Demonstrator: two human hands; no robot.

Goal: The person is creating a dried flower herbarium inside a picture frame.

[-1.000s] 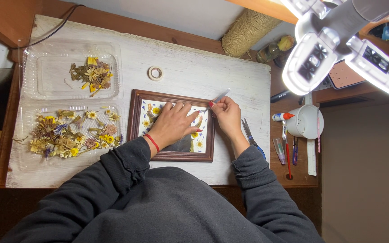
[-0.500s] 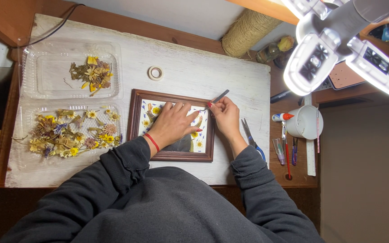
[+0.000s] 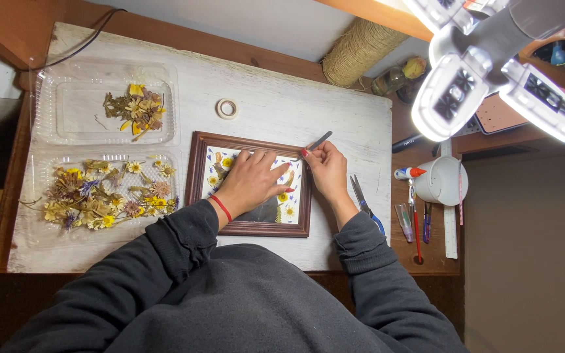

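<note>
A dark wooden picture frame [image 3: 250, 229] lies flat on the white board [image 3: 282, 104], with pressed flowers arranged inside it. My left hand [image 3: 251, 182] rests flat on the flowers, fingers spread, a red band around the wrist. My right hand [image 3: 325, 171] sits at the frame's upper right corner and grips thin metal tweezers [image 3: 320, 140], whose free end points up and to the right.
Two clear plastic trays [image 3: 53, 131] with dried flowers [image 3: 133, 110] lie at the left. A small roll of tape [image 3: 228, 108] sits above the frame. Scissors [image 3: 363, 201], pens, a ruler and a white cup [image 3: 443, 181] are at the right. A twine spool [image 3: 359, 51] stands behind.
The tweezers in my right hand have tilted slightly; both hands stay at the frame in nearly the same place.
</note>
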